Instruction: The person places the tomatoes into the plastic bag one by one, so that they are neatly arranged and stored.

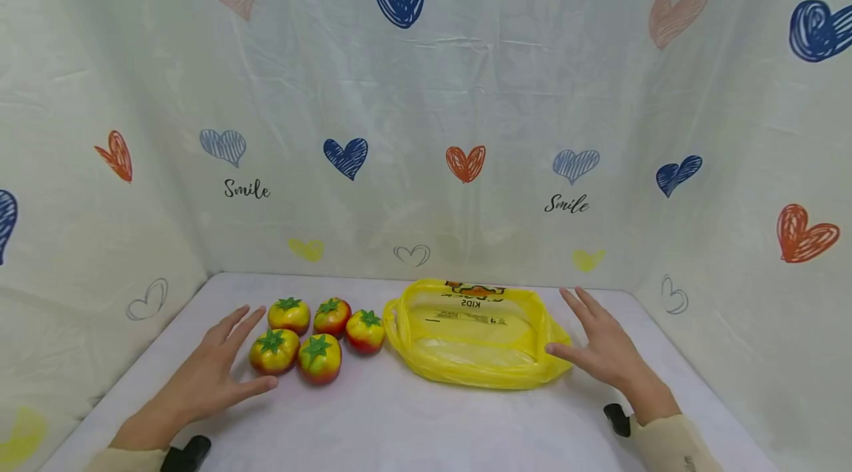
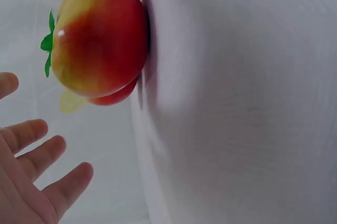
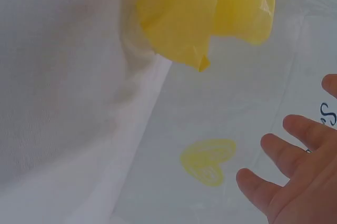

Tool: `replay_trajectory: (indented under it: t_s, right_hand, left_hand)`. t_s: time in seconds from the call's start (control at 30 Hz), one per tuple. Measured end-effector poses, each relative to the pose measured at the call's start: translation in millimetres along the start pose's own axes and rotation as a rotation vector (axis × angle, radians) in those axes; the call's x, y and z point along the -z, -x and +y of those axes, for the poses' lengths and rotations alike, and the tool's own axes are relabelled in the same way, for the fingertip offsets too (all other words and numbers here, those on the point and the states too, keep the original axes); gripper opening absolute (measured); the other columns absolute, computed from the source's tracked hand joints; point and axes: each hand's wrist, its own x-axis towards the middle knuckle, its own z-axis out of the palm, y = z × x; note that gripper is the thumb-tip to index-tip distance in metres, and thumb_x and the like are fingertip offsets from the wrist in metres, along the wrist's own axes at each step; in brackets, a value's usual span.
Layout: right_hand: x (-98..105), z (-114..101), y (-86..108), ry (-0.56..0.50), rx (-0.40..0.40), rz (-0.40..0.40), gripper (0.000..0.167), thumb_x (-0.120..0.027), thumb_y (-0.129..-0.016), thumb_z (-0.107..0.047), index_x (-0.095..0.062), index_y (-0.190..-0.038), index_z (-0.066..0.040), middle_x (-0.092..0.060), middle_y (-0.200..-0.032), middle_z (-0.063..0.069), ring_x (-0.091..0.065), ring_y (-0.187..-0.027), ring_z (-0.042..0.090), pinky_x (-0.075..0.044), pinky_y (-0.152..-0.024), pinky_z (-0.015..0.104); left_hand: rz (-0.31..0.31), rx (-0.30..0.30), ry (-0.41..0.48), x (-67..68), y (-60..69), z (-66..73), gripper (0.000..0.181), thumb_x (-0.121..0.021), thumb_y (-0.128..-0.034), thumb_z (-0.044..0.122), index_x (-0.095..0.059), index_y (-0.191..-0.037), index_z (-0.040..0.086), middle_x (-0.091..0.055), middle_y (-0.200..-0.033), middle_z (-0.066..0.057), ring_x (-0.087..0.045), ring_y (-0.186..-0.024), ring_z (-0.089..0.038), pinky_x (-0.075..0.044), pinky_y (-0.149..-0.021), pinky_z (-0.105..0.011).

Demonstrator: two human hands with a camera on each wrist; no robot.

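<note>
Several shiny yellow-and-red toy tomatoes (image 1: 319,361) with green star-shaped leaves stand grouped on the left half of the table. My left hand (image 1: 209,376) hovers at their left side, fingers spread and thumb apart, holding nothing. One tomato (image 2: 100,39) looms large in the left wrist view, apart from the fingertips. Right of the group lies a yellow plastic bag (image 1: 482,377), its mouth spread wide, with printing on it. Beside the bag's right end is my right hand (image 1: 606,346), fingers extended and nothing in it. In the right wrist view, the bag's edge (image 3: 179,29) hangs apart from the fingers.
A white-covered table (image 1: 399,427) carries everything. Pale curtains (image 1: 512,124) printed with hearts and "Smile" enclose the back and both sides. A dark wrist device (image 1: 188,453) is on the left wrist, and another (image 1: 617,420) on the right.
</note>
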Motion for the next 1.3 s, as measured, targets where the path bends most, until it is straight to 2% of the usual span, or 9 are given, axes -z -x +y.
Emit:
replay_trajectory:
  t_s: [0.1,0.2,0.53,0.87,1.13,1.3]
  right_hand:
    - [-4.0,-2.1,-2.3,-0.014,0.008,-0.009,0.099,-0.067,-0.075,-0.065,-0.021,-0.153,-0.024,-0.02,-0.155,0.019,-0.032,-0.129,0.05,-0.03,-0.092,0.073]
    - [-7.7,-4.4,-4.9,-0.024,0.004,-0.023,0.098,-0.069,-0.075,-0.062,-0.022,-0.153,-0.025,-0.02,-0.155,0.018,-0.032,-0.13,0.05,-0.03,-0.092,0.073]
    - [-15.6,-12.3,-14.7,-0.073,-0.062,-0.097,0.095,-0.07,-0.073,-0.063,-0.031,-0.149,-0.023,-0.019,-0.155,0.017,-0.028,-0.133,0.048,-0.029,-0.093,0.074]
    - [-25.5,-13.3,-26.8,-0.126,-0.084,-0.169,0.092,-0.072,-0.072,-0.061,-0.039,-0.145,-0.016,-0.019,-0.155,0.019,-0.027,-0.133,0.048,-0.028,-0.097,0.071]
    - [-26.5,-16.1,-34.9,-0.145,-0.135,-0.245,0.092,-0.075,-0.068,-0.06,-0.044,-0.141,-0.015,-0.019,-0.154,0.02,-0.026,-0.134,0.048,-0.028,-0.097,0.071]
    - [-28.5,-16.4,-35.3,-0.147,-0.131,-0.267,0.093,-0.077,-0.066,-0.059,-0.044,-0.141,-0.014,-0.02,-0.154,0.02,-0.027,-0.134,0.047,-0.028,-0.098,0.07]
  left_hand:
    - [-0.075,0.059,0.038,-1.2,-0.2,1.8,0.107,-0.074,-0.0691,0.062,-0.023,-0.151,0.017,-0.028,-0.143,-0.027,-0.039,-0.119,-0.05,-0.041,-0.082,-0.07]
    - [-0.105,0.089,0.045,-2.9,-1.0,2.0,0.105,-0.071,-0.0701,0.065,-0.026,-0.149,0.013,-0.029,-0.141,-0.026,-0.042,-0.116,-0.05,-0.043,-0.08,-0.069]
    - [-0.098,0.107,0.205,-4.8,-5.6,2.1,0.09,-0.075,-0.0753,0.052,-0.035,-0.143,0.01,-0.034,-0.137,-0.024,-0.041,-0.119,-0.047,-0.037,-0.086,-0.071]
    - [-0.097,0.117,0.194,-9.1,-8.0,2.2,0.087,-0.077,-0.0746,0.05,-0.039,-0.14,0.004,-0.039,-0.13,-0.022,-0.043,-0.117,-0.046,-0.038,-0.09,-0.068]
    - [-0.108,0.131,0.202,-12.2,-7.1,0.6,0.081,-0.076,-0.0748,0.05,-0.044,-0.136,0.007,-0.043,-0.128,-0.021,-0.047,-0.114,-0.043,-0.04,-0.09,-0.066]
    - [-0.114,0.136,0.204,-12.3,-6.7,1.3,0.08,-0.075,-0.0761,0.05,-0.043,-0.136,0.007,-0.044,-0.128,-0.021,-0.048,-0.114,-0.044,-0.04,-0.09,-0.065]
